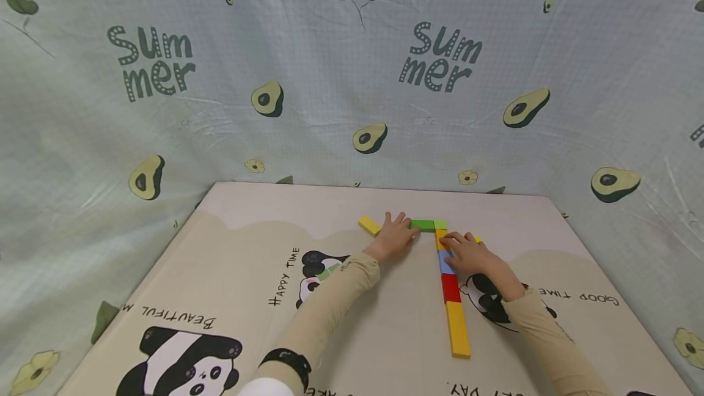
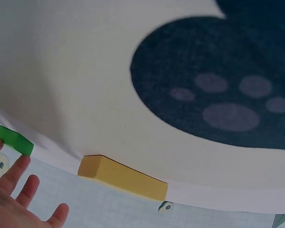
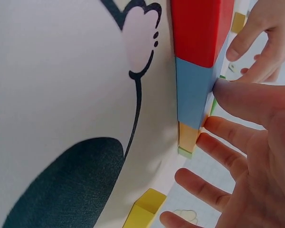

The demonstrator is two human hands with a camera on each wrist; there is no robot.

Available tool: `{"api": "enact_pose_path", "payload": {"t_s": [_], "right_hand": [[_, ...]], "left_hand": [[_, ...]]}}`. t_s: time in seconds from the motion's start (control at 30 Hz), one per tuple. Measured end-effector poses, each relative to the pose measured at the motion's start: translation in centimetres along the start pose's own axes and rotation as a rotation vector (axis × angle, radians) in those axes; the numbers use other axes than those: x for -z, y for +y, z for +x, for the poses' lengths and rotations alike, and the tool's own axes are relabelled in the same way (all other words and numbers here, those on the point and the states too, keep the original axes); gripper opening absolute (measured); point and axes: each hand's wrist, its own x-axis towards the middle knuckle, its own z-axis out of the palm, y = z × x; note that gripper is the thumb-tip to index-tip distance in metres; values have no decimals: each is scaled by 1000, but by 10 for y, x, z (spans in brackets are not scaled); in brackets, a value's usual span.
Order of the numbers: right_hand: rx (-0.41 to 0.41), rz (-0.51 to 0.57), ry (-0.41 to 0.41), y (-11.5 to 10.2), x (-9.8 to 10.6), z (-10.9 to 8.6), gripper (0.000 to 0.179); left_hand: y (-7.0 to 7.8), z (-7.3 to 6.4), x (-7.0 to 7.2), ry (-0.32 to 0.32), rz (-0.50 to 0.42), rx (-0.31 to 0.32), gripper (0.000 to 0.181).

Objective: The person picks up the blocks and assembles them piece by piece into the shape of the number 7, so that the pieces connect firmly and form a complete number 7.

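A row of blocks runs along the tablecloth: a long amber block (image 1: 458,330) nearest, then a red block (image 1: 450,288), a blue block (image 1: 447,263), an orange block (image 1: 439,239) and a light green block (image 1: 440,225). Off its far end, a green block (image 1: 422,225) turns left. My left hand (image 1: 393,237) touches the green block's outer end with spread fingers. Fairly straight fingers of my right hand (image 1: 475,255) rest along the orange block; its thumb lies by the blue block (image 3: 194,90) in the right wrist view.
A yellow-orange block (image 1: 370,225) lies alone left of my left hand. Another yellow block (image 3: 145,206) is beyond my right hand, mostly hidden in the head view. Panda prints cover the cloth, and an avocado-print curtain (image 1: 308,127) hangs behind the table's far edge.
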Motion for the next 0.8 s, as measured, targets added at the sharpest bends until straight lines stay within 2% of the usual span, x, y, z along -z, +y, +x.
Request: {"api": "enact_pose_path", "payload": {"t_s": [0.27, 0.6, 0.7, 0.8], "right_hand": [[-2, 8, 0, 0, 1, 0, 49], [0, 15, -3, 1, 0, 0, 49], [1, 15, -7, 1, 0, 0, 49], [6, 16, -6, 2, 0, 0, 49]], "left_hand": [[-1, 1, -2, 7, 21, 10, 31], [0, 3, -4, 2, 6, 2, 31], [2, 3, -4, -2, 2, -26, 32], [7, 1, -1, 14, 6, -95, 33]]}}
